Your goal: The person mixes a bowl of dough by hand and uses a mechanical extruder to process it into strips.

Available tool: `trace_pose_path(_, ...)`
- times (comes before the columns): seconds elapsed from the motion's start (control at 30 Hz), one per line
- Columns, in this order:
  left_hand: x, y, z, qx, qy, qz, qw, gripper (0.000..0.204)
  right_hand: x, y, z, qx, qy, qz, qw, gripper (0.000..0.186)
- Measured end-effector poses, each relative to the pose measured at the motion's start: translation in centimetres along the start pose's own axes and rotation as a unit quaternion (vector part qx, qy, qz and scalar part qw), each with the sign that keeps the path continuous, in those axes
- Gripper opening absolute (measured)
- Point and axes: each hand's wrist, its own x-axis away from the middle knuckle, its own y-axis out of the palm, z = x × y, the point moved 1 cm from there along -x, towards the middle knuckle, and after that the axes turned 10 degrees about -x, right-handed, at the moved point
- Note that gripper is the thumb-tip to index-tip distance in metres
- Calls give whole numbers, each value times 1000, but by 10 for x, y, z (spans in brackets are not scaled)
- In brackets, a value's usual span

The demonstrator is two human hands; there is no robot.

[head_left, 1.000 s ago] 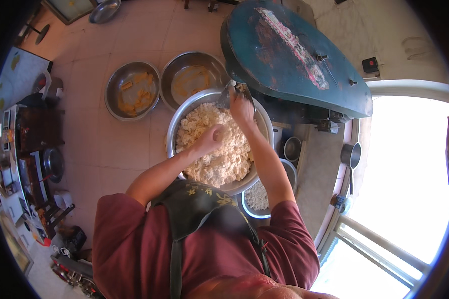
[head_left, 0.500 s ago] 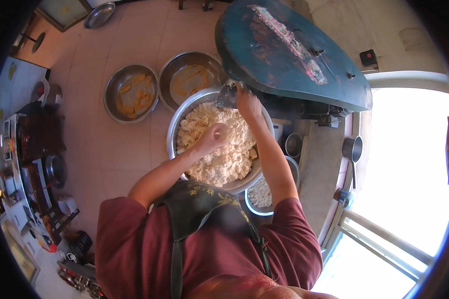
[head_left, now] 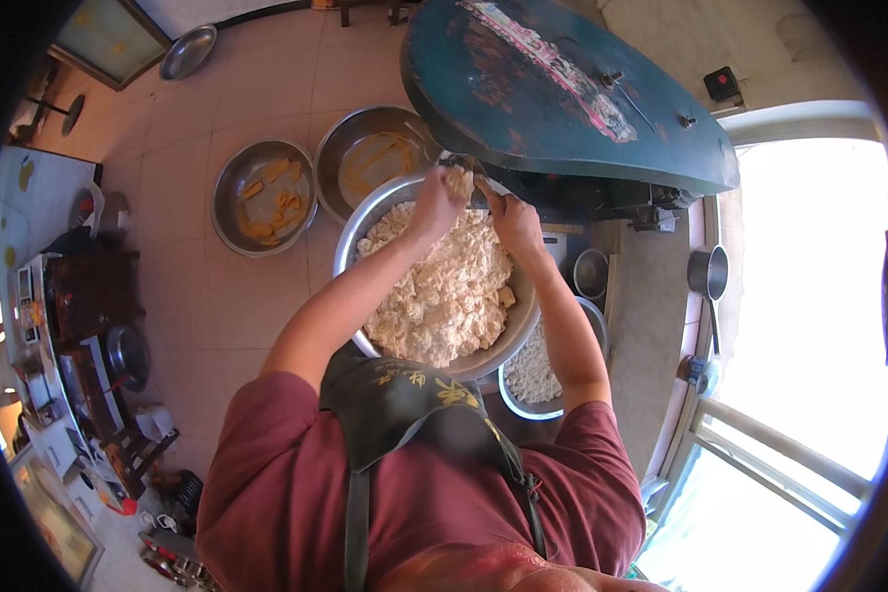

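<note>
A wide steel bowl [head_left: 349, 240] in front of me holds a heap of pale, crumbly dough [head_left: 439, 296]. At its far rim my right hand [head_left: 516, 222] is closed on the handle of a flat-bladed scraper [head_left: 481, 189], whose blade is mostly hidden. My left hand [head_left: 438, 209] meets it from the left, fingers closed around a small lump of dough [head_left: 458, 181] against the blade. Both hands are over the far part of the bowl, just below the edge of a large green machine cover.
The green machine cover [head_left: 553, 89] overhangs the far right. Two steel basins [head_left: 229, 232] with yellowish pieces stand at the far left. A basin of white crumbly stuff [head_left: 533, 370] sits by my right forearm. A saucepan [head_left: 707, 271] hangs near the bright window.
My left hand has moved up and away from over the dough to the scraper. My right hand has shifted slightly right and nearer, turning the blade.
</note>
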Motion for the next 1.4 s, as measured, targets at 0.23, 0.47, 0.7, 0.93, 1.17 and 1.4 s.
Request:
trace_pose_path(0.23,-30,21,-58,-59,92,42,993,55,-11,1,-13,40,-45,-129,990,29)
trace_pose_path(0.47,79,-28,-18,-132,161,-66,976,47,-54,39,-14,71,71,-119,988,44)
trace_pose_path(0.7,78,21,-38,-382,285,-141,867,39,-52,23,-24,105,-36,-97,989,40)
trace_pose_path(0.93,4,78,-35,-508,277,-181,796,49,-25,-38,-15,59,-28,-144,987,26)
trace_pose_path(1.17,-36,107,-42,-499,144,-254,816,54,120,-72,73,-143,101,-4,984,32)
trace_pose_path(1.4,-45,115,-38,-459,100,-282,837,48,178,-14,103,-183,130,105,969,29)
